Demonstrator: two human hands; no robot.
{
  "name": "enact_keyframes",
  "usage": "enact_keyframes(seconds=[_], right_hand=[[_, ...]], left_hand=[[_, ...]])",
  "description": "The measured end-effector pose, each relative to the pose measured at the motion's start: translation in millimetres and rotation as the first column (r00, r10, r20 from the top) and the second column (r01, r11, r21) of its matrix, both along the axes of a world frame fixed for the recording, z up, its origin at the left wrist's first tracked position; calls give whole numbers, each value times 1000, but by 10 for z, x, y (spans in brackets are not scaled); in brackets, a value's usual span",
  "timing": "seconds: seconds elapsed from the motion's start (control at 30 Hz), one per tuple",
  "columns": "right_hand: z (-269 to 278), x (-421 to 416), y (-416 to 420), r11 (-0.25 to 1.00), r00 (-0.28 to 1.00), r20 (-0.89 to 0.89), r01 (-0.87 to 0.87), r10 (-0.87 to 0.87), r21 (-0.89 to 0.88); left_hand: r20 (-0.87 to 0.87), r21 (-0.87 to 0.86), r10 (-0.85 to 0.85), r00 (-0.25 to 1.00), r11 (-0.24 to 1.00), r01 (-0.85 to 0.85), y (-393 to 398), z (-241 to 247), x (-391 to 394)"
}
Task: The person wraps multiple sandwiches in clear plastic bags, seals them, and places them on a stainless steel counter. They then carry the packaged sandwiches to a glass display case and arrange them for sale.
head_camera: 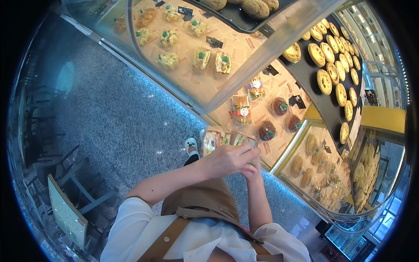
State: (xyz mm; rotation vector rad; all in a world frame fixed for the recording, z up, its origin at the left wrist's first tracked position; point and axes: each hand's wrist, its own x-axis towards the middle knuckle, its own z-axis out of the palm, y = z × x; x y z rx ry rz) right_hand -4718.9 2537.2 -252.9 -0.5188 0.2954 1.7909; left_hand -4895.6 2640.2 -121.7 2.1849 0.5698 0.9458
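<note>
In front of my body is a clear-wrapped sandwich pack [215, 141], its cut halves showing layers of filling, held at the counter's edge. My right hand [254, 167] grips the pack's near right side, partly hidden behind my left. Crossing over it, my left hand [226, 161] has bent fingers that meet those of my right hand. A small green sticker [250, 164] shows between the hands; which fingers touch it is not plain. Behind the pack lie a boxed bread roll [242, 112] and a wrapped dark round bun [266, 130] with a green sticker.
A clear upright panel [262, 59] divides the display case. Egg tarts [324, 82] cover a black tray [306, 67] at the right. Wrapped pastries [169, 61] stand at the left, wrapped buns [297, 165] at the lower right. Chairs and a sign board [67, 211] are at the left.
</note>
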Motion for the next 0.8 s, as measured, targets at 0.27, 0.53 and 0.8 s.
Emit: enact_keyframes(seconds=[0.27, 0.53, 0.8], right_hand=[[-146, 277, 1121, 982, 929, 334, -185, 160, 45], [-1115, -422, 2479, 859, 846, 248, -504, 471, 87], [-1360, -1429, 3107, 944, 797, 517, -321, 313, -76]], left_hand=[[144, -54, 44, 989, 998, -36, -135, 21, -86], [259, -165, 179, 949, 976, -139, -366, 32, -419], [153, -217, 297, 943, 941, -261, -411, -141, -620]])
